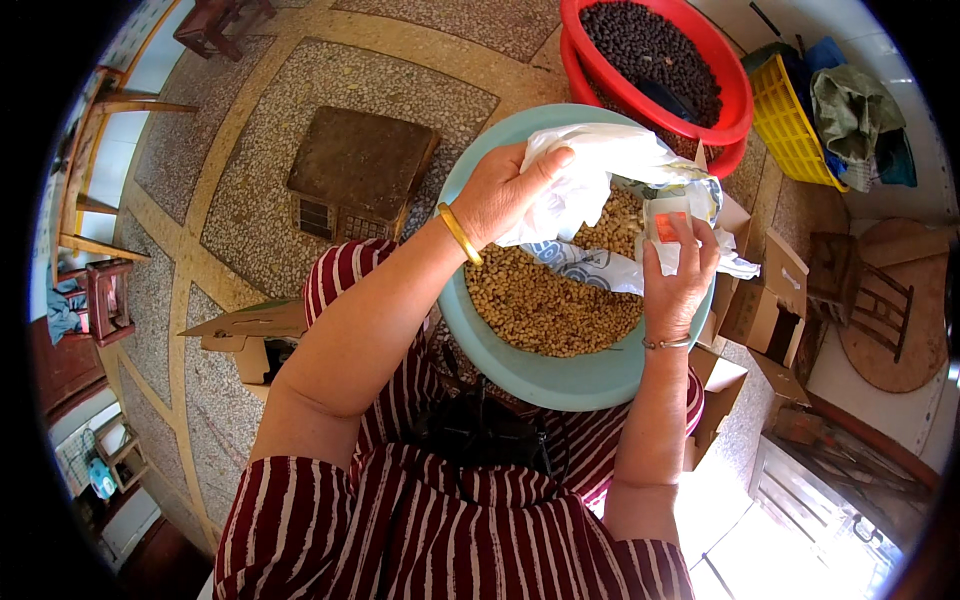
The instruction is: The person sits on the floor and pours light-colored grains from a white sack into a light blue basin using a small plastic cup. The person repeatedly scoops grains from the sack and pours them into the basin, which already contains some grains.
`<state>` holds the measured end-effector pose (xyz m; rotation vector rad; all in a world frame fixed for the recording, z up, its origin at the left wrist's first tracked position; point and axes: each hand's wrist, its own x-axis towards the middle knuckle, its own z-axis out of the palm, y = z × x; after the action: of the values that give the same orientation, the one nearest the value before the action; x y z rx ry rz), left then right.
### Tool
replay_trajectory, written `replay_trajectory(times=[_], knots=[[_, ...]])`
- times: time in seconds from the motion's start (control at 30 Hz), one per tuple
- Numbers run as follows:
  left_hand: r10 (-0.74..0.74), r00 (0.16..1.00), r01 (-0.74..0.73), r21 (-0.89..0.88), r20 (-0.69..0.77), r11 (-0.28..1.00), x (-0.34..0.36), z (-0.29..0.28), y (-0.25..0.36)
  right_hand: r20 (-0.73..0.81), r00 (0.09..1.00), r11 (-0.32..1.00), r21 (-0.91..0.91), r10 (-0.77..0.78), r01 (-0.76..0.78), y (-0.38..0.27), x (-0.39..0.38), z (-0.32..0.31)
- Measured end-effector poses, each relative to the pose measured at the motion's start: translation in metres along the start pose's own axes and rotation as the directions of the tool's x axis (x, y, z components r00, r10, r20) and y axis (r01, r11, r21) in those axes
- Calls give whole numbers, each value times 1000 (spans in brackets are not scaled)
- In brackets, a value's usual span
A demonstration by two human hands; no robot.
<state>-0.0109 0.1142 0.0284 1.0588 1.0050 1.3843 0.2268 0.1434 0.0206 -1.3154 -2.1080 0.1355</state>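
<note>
I have a large pale-blue basin [575,390] of tan kernels [545,315] between the wearer's knees, with a red basin [738,85] of dark pieces [640,45] beyond its far rim. A boxy scale [360,160] stands left of the blue basin, a yellow basket [790,125] right of the red one, and an open cardboard box [785,275] near the right hand [675,285].

Underneath I see a floor [270,190] of speckled panels and smooth bands; a round wooden board [865,355] stands at the right.

Over the kernels, blocking part of my view, a white plastic bag [590,165] is pinched by the left hand [505,200], some fingers hidden behind it. The right hand's fingers [688,240] pinch a small pale packet [665,218] with an orange label beside the bag; whether it sits inside, I can't tell.
</note>
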Motion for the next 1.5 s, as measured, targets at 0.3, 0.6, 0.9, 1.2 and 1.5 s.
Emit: replay_trajectory(times=[0.3,0.6,0.9,1.2,1.5], knots=[[15,1000,-15,4,-20,1000,0,1,4,14,1000,964,265,-17,13,-12,-6,-5],[13,999,-11,29,-47,1000,0,1,-2,520,782,860,509,-345,41,-46,-30,17],[6,999,-5,31,-32,1000,-1,2,-2,567,755,924,358,-331,136,-40,-46,38],[-52,998,52,4,-29,999,0,3,-3,717,604,893,450,-347,-21,-32,-54,40],[-12,1000,12,-8,-20,1000,1,2,-3,919,359,545,387,-164,-743,-22,-27,18]])
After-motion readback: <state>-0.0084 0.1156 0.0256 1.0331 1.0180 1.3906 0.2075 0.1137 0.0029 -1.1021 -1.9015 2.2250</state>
